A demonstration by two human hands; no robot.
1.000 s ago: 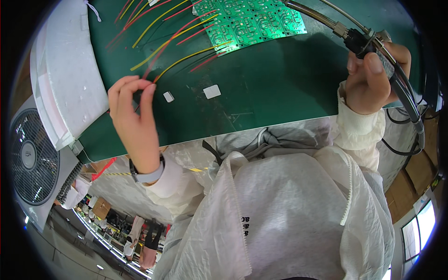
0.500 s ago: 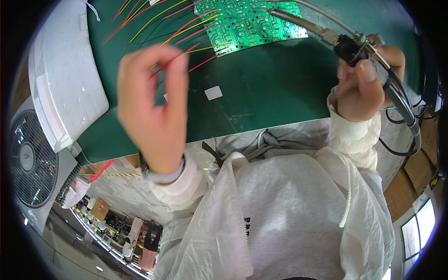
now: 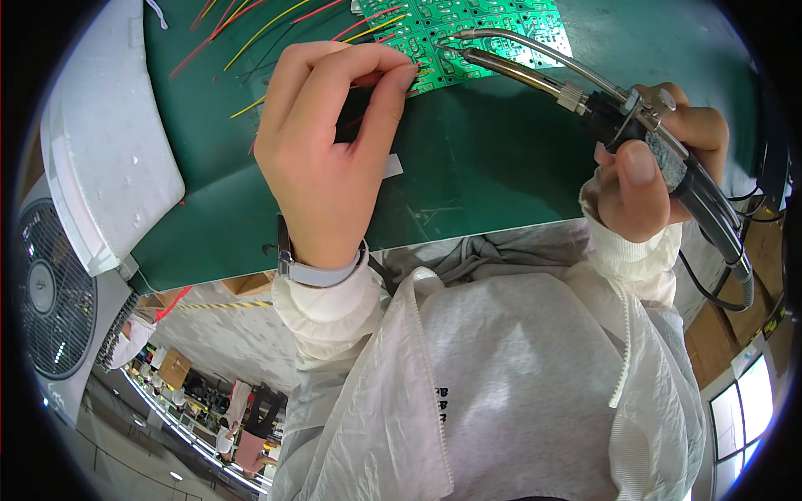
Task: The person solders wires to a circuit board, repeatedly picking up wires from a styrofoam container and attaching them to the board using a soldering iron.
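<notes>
A green circuit board panel (image 3: 535, 37) lies at the table's far side, with red, yellow and dark wires (image 3: 269, 32) running off its left. At its lower left corner my left hand (image 3: 330, 150) pinches a thin wire between thumb and forefinger; the wire is mostly hidden by the fingers. My right hand (image 3: 647, 188) grips a soldering iron (image 3: 530, 75) with a curved metal solder feed tube (image 3: 535, 43) clamped alongside. The iron's tip hovers over or touches the board, right of my left fingertips; contact I cannot tell. A white square piece (image 3: 393, 166) shows partly behind my left hand.
A white foam-like slab (image 3: 117, 142) stands at the left edge of the green tabletop (image 3: 484, 179), beside a fan (image 3: 50, 288). The iron's black cable (image 3: 739, 292) hangs off the right side. Other people (image 3: 251, 442) are far off at lower left.
My left hand has moved right and closed its fingers at the board's corner. My right hand has brought the iron's tip lower and to the left. The board appears shifted slightly right.
</notes>
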